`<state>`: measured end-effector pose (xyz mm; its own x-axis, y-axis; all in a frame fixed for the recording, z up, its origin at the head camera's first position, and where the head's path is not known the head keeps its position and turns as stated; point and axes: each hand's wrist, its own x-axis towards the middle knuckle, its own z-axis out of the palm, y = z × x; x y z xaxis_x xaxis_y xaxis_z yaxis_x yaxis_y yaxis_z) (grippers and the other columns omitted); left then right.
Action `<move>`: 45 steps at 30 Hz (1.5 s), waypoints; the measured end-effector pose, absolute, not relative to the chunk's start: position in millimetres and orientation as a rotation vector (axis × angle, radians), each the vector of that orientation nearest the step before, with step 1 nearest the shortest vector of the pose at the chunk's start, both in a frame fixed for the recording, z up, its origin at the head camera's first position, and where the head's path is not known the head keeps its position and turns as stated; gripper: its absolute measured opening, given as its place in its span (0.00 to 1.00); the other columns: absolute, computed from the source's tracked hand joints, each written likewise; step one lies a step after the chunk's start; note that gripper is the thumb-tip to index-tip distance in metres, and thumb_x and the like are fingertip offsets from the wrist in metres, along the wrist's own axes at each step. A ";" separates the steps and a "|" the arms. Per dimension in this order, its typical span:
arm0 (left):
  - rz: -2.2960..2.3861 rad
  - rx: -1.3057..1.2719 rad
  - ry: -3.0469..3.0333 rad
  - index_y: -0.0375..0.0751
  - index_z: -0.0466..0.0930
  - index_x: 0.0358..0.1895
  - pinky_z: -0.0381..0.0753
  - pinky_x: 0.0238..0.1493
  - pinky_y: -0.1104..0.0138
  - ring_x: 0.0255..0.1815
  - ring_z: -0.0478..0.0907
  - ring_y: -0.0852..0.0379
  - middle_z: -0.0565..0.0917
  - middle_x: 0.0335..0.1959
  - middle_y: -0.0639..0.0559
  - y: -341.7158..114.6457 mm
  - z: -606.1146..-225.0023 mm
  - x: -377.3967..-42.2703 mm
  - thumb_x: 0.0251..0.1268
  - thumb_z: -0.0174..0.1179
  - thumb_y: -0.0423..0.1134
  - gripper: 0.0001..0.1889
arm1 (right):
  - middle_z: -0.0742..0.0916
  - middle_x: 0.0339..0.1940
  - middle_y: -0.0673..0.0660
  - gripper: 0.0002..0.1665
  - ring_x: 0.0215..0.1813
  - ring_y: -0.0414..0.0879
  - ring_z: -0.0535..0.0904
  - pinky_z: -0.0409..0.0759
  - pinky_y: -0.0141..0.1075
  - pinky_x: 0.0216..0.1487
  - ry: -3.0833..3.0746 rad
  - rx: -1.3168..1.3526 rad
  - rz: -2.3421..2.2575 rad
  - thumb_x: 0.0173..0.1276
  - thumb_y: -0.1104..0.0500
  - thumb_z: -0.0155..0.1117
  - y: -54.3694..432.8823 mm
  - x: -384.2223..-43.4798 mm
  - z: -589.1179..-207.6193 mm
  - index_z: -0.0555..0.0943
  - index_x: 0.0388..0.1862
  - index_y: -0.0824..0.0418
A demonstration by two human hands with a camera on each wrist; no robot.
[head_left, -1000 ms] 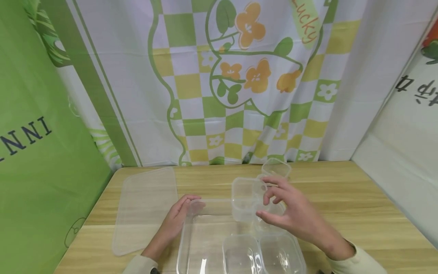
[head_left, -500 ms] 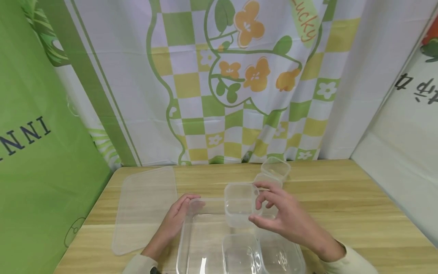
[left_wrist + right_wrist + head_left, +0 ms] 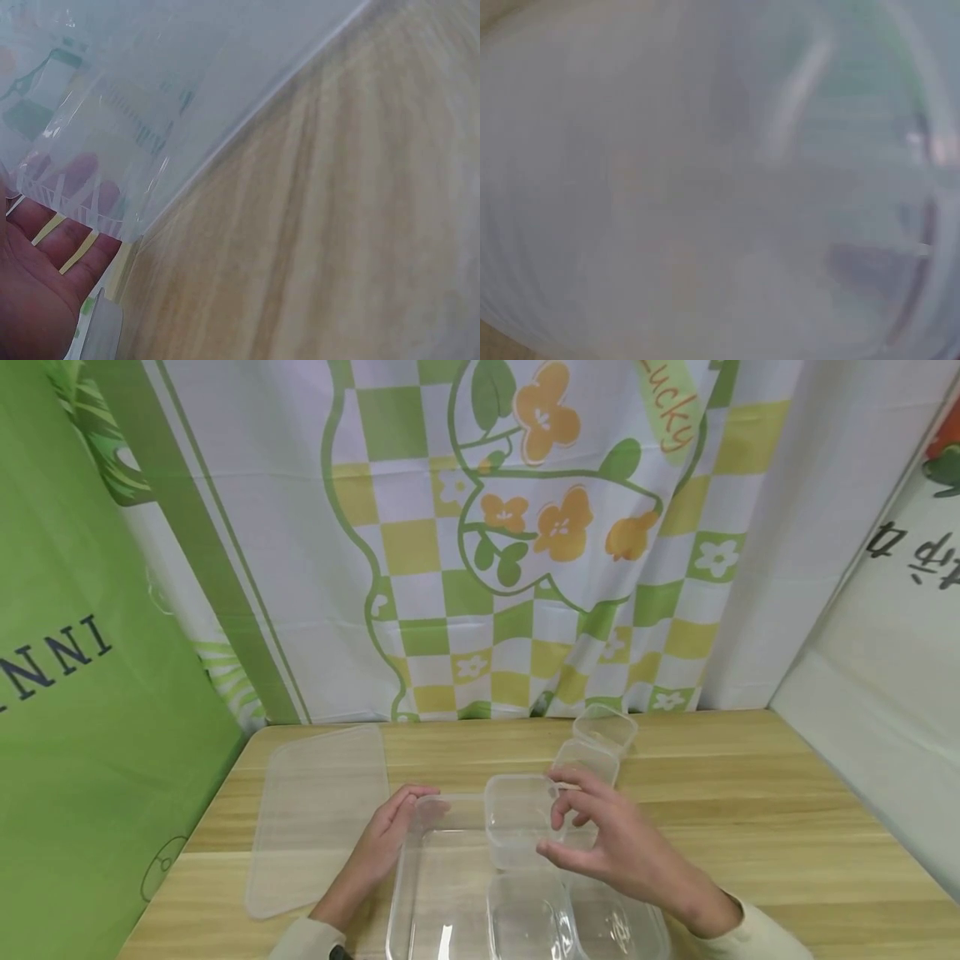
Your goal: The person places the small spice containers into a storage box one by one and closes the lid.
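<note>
curtain (image 3: 412, 547) with "lucky" label (image 3: 670, 412) beyond clear container (image 3: 517, 820) in right hand (image 3: 621, 843)

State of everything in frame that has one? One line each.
Large box: uncovered
Large lid: off, lying flat
Held small box: appears open; contact below unclear
Front-left small box: inside large box, appears open
Front-right small box: same
Rear clear pieces: outside large box, kind unclear
Left hand: holding large box's far-left corner
Right hand: pinching held small box's right side

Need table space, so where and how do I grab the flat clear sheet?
Take the flat clear sheet by its left edge, probably, coming from the left: it lies flat, and the left hand and large clear box crowd its right side.
</note>
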<state>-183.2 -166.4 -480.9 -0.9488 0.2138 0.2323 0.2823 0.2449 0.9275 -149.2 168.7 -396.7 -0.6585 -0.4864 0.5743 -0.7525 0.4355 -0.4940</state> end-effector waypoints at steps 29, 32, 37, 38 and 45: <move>-1.808 -0.513 -2.439 0.42 0.78 0.61 0.62 0.72 0.41 0.71 0.70 0.42 0.80 0.65 0.48 -167.2 -481.3 -183.0 0.88 0.37 0.40 0.18 | 0.80 0.66 0.56 0.20 0.45 0.40 0.84 0.86 0.39 0.46 -2.434 1.023 1.011 0.58 0.50 0.82 162.1 -152.2 -424.1 0.74 0.32 0.42; -1.803 -0.508 -2.443 0.42 0.78 0.61 0.62 0.72 0.41 0.71 0.70 0.42 0.80 0.65 0.47 -167.1 -481.1 -182.1 0.88 0.37 0.40 0.18 | 0.80 0.66 0.55 0.20 0.44 0.38 0.83 0.85 0.41 0.47 -2.440 1.012 0.973 0.58 0.49 0.82 162.0 -152.1 -426.0 0.74 0.32 0.41; -1.826 -0.474 -2.453 0.44 0.79 0.61 0.60 0.73 0.40 0.72 0.69 0.42 0.79 0.65 0.49 -166.9 -480.1 -181.3 0.88 0.37 0.41 0.18 | 0.81 0.65 0.55 0.21 0.59 0.52 0.82 0.82 0.53 0.55 -2.455 1.005 0.938 0.56 0.49 0.82 161.4 -152.3 -428.8 0.74 0.32 0.41; -1.825 -0.470 -2.456 0.45 0.79 0.61 0.60 0.73 0.40 0.72 0.69 0.42 0.79 0.65 0.49 -166.8 -480.1 -181.3 0.88 0.37 0.41 0.18 | 0.81 0.64 0.54 0.21 0.62 0.55 0.80 0.81 0.55 0.56 -2.458 1.004 0.930 0.56 0.49 0.82 161.4 -152.0 -429.3 0.73 0.32 0.40; -1.822 -0.472 -2.454 0.45 0.79 0.62 0.60 0.73 0.40 0.72 0.69 0.42 0.79 0.66 0.47 -165.7 -479.5 -181.8 0.88 0.37 0.41 0.19 | 0.81 0.65 0.54 0.22 0.62 0.59 0.80 0.81 0.57 0.55 -2.461 1.015 0.885 0.56 0.47 0.82 163.2 -151.0 -431.9 0.73 0.32 0.39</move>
<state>-181.8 -165.7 -479.5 -0.9522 0.2133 0.2186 0.2710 0.2595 0.9269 -151.0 163.2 -431.9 -0.6896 -0.5131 0.5111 -0.7211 0.5519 -0.4188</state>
